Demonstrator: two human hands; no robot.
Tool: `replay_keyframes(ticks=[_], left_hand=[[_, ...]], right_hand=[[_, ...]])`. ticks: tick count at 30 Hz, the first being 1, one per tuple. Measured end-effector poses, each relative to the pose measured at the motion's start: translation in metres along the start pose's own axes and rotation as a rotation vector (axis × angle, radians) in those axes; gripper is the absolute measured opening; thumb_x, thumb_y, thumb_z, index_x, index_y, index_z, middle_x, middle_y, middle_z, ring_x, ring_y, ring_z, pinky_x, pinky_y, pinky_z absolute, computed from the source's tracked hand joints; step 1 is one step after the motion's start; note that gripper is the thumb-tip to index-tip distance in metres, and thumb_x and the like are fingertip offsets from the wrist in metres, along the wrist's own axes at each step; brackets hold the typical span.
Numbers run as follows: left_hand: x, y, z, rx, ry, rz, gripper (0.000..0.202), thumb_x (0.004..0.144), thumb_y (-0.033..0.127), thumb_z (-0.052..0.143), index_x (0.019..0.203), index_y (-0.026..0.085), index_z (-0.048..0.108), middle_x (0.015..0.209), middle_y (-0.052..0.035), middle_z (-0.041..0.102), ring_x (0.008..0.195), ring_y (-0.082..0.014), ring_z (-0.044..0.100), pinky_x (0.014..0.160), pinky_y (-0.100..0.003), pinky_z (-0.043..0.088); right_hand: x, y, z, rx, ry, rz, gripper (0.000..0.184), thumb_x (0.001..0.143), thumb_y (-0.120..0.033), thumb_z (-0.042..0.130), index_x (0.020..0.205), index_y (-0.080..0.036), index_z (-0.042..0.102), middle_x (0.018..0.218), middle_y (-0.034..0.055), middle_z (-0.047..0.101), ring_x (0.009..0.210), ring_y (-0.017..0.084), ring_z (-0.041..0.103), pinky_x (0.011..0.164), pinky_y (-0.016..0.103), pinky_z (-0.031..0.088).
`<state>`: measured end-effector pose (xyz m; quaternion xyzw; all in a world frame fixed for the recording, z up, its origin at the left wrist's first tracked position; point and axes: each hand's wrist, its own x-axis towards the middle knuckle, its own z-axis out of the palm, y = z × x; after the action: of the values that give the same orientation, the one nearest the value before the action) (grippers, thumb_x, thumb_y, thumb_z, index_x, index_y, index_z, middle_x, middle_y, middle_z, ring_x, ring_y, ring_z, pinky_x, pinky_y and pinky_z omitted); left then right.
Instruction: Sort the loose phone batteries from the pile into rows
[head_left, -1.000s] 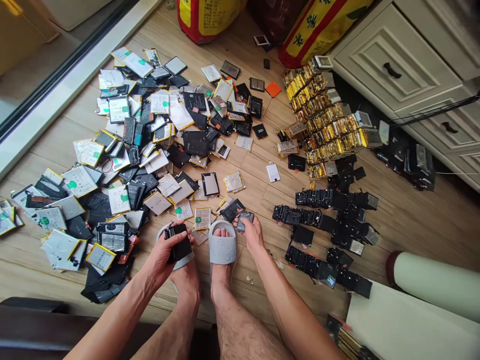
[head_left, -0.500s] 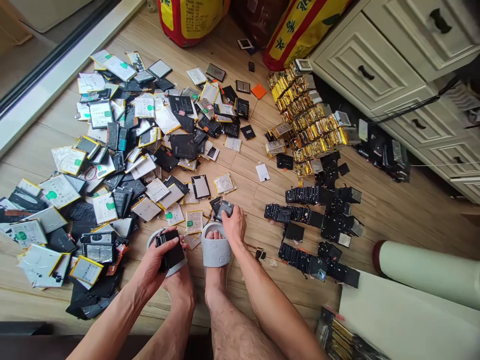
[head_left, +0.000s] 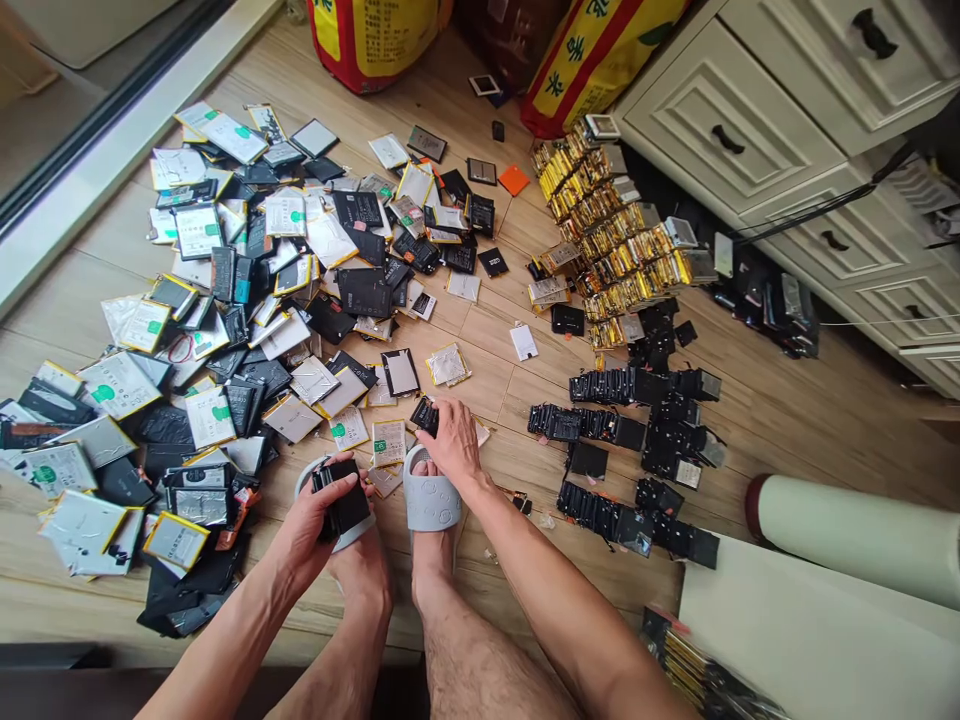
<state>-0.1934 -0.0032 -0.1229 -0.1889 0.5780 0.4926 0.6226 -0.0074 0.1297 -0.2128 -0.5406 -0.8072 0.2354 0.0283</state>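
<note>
Loose phone batteries (head_left: 247,330) cover the wood floor (head_left: 825,430) left of my hands, with black ones in neat rows (head_left: 637,430) to the right. My left hand (head_left: 322,510) is clenched around black batteries (head_left: 345,500) over my left slipper (head_left: 306,478). My right hand (head_left: 454,440) lies open, fingers splayed, touching a black battery (head_left: 424,416) just beyond my right slipper (head_left: 431,503).

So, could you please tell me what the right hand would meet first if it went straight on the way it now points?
Probably the flat black phone battery on the wooden floor at the fingertips of the right hand, though depth is hard to judge.
</note>
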Motion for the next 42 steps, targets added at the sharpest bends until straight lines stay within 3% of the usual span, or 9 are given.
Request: replay_keyframes(ticks=[3, 8, 13, 17, 21, 26, 32, 37, 42], left_hand=[[0.0, 0.0, 0.001, -0.008, -0.01, 0.001, 0.043, 0.078, 0.005, 0.073, 0.116, 0.019, 0.061, 0.089, -0.007, 0.073, 0.072, -0.0212, 0.074, 0.065, -0.033, 0.063], [0.002, -0.001, -0.001, 0.006, -0.003, 0.001, 0.044, 0.077, 0.006, 0.074, 0.117, 0.019, 0.061, 0.089, -0.0076, 0.073, 0.073, -0.0219, 0.074, 0.064, -0.032, 0.063], [0.002, 0.001, -0.001, 0.037, -0.014, 0.025, 0.049, 0.073, 0.009, 0.079, 0.118, 0.018, 0.063, 0.093, -0.0074, 0.074, 0.073, -0.0212, 0.074, 0.066, -0.032, 0.063], [0.0, -0.001, 0.001, 0.047, -0.068, 0.012, 0.05, 0.071, 0.024, 0.088, 0.116, 0.019, 0.069, 0.095, -0.0065, 0.075, 0.074, -0.0202, 0.073, 0.067, -0.032, 0.063], [-0.003, -0.006, 0.004, 0.079, -0.113, -0.035, 0.05, 0.066, 0.036, 0.094, 0.109, 0.018, 0.075, 0.103, -0.0074, 0.077, 0.084, -0.0197, 0.073, 0.072, -0.027, 0.061], [-0.01, -0.01, 0.008, 0.037, -0.122, -0.064, 0.047, 0.064, 0.031, 0.096, 0.103, 0.017, 0.075, 0.099, -0.0074, 0.077, 0.083, -0.0199, 0.072, 0.071, -0.026, 0.06], [-0.01, -0.011, 0.006, -0.044, -0.112, -0.125, 0.03, 0.078, 0.024, 0.086, 0.105, 0.017, 0.074, 0.098, -0.0088, 0.077, 0.08, -0.02, 0.073, 0.071, -0.029, 0.063], [-0.01, -0.005, 0.007, -0.078, -0.031, -0.182, 0.015, 0.088, 0.015, 0.07, 0.103, 0.013, 0.074, 0.098, -0.0108, 0.078, 0.078, -0.0194, 0.074, 0.072, -0.029, 0.064], [-0.011, -0.005, 0.008, -0.075, -0.049, -0.132, 0.031, 0.08, 0.003, 0.068, 0.108, 0.014, 0.074, 0.097, -0.0094, 0.078, 0.077, -0.0199, 0.074, 0.071, -0.03, 0.064]], right_hand=[[-0.005, -0.001, -0.001, -0.002, -0.038, -0.053, 0.049, 0.084, -0.013, 0.069, 0.131, -0.02, 0.056, 0.143, 0.012, 0.056, 0.127, 0.026, 0.053, 0.109, 0.041, 0.043], [-0.002, 0.002, -0.01, -0.065, -0.083, 0.016, 0.063, 0.083, -0.008, 0.064, 0.142, -0.024, 0.053, 0.132, 0.0113, 0.062, 0.119, 0.028, 0.057, 0.102, 0.041, 0.048], [-0.008, -0.007, -0.034, 0.021, -0.135, 0.055, 0.078, 0.082, -0.012, 0.064, 0.156, -0.024, 0.041, 0.133, 0.013, 0.061, 0.118, 0.029, 0.059, 0.102, 0.043, 0.05], [-0.04, -0.033, -0.056, 0.295, -0.312, -0.12, 0.082, 0.081, -0.019, 0.069, 0.157, -0.029, 0.039, 0.139, 0.0081, 0.059, 0.123, 0.024, 0.059, 0.106, 0.039, 0.051], [-0.066, -0.057, -0.056, 0.403, -0.444, -0.262, 0.08, 0.078, -0.024, 0.076, 0.151, -0.03, 0.046, 0.142, 0.0062, 0.057, 0.122, 0.024, 0.061, 0.107, 0.039, 0.05], [-0.068, -0.068, -0.059, 0.491, -0.426, -0.273, 0.079, 0.081, -0.02, 0.076, 0.152, -0.036, 0.046, 0.14, 0.0035, 0.057, 0.126, 0.023, 0.06, 0.111, 0.04, 0.047], [-0.065, -0.076, -0.063, 0.49, -0.413, -0.299, 0.082, 0.082, -0.017, 0.074, 0.155, -0.038, 0.044, 0.142, 0.0022, 0.059, 0.128, 0.023, 0.061, 0.115, 0.04, 0.045], [-0.068, -0.071, -0.056, 0.5, -0.426, -0.356, 0.079, 0.085, -0.022, 0.074, 0.157, -0.033, 0.042, 0.145, 0.0046, 0.057, 0.133, 0.022, 0.058, 0.115, 0.037, 0.045], [-0.077, -0.068, -0.049, 0.416, -0.346, -0.216, 0.064, 0.081, -0.022, 0.072, 0.143, -0.023, 0.055, 0.136, 0.0083, 0.061, 0.122, 0.025, 0.062, 0.109, 0.043, 0.05]])
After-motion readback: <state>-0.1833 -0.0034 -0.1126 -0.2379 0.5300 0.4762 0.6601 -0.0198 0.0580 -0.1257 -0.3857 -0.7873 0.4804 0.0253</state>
